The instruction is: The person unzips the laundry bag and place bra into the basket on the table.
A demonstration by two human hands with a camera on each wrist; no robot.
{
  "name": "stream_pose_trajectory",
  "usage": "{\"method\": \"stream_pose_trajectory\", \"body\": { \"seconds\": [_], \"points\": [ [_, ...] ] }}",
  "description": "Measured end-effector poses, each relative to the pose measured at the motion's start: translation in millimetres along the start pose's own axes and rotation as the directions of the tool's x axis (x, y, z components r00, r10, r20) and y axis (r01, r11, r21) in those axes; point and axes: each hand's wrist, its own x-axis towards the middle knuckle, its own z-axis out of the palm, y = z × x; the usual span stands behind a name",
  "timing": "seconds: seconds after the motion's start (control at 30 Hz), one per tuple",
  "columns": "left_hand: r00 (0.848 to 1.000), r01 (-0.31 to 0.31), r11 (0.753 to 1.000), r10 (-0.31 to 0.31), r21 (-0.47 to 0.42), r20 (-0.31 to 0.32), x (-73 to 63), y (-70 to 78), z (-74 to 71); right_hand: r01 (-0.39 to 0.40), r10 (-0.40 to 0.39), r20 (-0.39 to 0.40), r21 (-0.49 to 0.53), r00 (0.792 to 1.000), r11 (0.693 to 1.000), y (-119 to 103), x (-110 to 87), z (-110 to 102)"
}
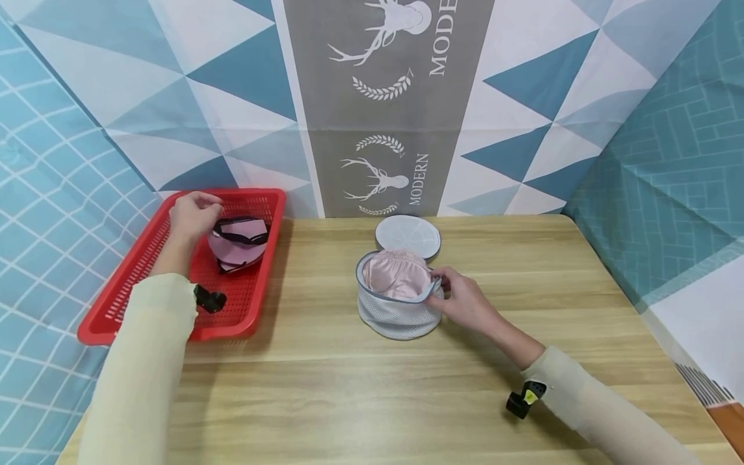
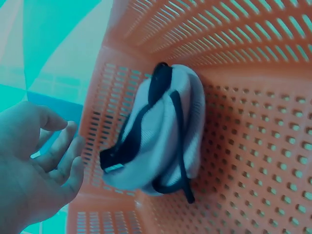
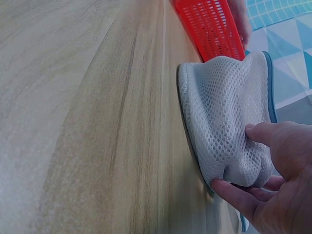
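My left hand (image 1: 194, 214) hovers over the far left side of the red basket (image 1: 256, 316), its fingers loosely bent and holding nothing. Beside it in the basket lies a folded pink bra (image 1: 247, 248) with black straps; the left wrist view shows this bra (image 2: 170, 131) apart from the left hand (image 2: 44, 161). Centred on the table, a round white mesh laundry bag (image 1: 395, 320) stands with its top open. A pale pink satin bra (image 1: 401, 274) fills it. My right hand (image 1: 465, 300) pinches the bag's right rim, thumb against the mesh in the right wrist view.
The bag's round mesh lid (image 1: 409, 234), edged in grey, lies folded back behind it. All this stands on a wood-grain table (image 1: 325, 387). A patterned cloth backdrop (image 1: 383, 116) rises along the table's back edge, with blue cloth at both sides.
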Motion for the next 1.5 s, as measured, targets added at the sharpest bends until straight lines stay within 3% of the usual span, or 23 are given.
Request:
{"method": "stream_pose_trajectory", "body": {
  "seconds": [0.23, 0.6, 0.97, 1.17, 1.3, 1.4, 1.5],
  "points": [
    [0.997, -0.064, 0.997, 0.063, 0.031, 0.038, -2.8, 18.1, -3.3, 0.002, -0.002, -0.002, -0.013, 1.0, 1.0, 8, 2.1, 4],
    [0.99, -0.087, 0.995, 0.081, 0.047, 0.114, -5.2, 36.4, -6.9, -0.016, 0.016, 0.02, 0.001, 1.0, 1.0, 20, 7.6, 7],
    [0.955, -0.151, 0.988, 0.142, 0.017, 0.259, -23.6, 61.5, 1.9, -0.054, 0.054, 0.027, -0.023, 0.998, 0.998, 37, 14.6, 14],
    [0.942, -0.19, 0.982, 0.177, 0.017, 0.283, -34.4, 79.8, 14.9, -0.047, 0.047, 0.007, -0.022, 0.999, 0.999, 22, 7.7, 9],
    [0.934, -0.208, 0.978, 0.191, 0.022, 0.3, -39.5, 90.4, 24.2, -0.045, 0.045, 0.019, -0.01, 0.999, 0.999, -15, -3.5, -4],
    [0.922, -0.225, 0.974, 0.204, 0.027, 0.33, -44.8, 99.0, 30.5, -0.043, 0.043, 0.02, -0.022, 0.999, 0.999, -15, -3.3, -4],
    [0.906, -0.244, 0.97, 0.219, 0.024, 0.361, -52.0, 107.5, 35.7, -0.01, 0.01, 0.003, -0.036, 1.0, 0.999, 2, 1.4, 2]
  ]
}}
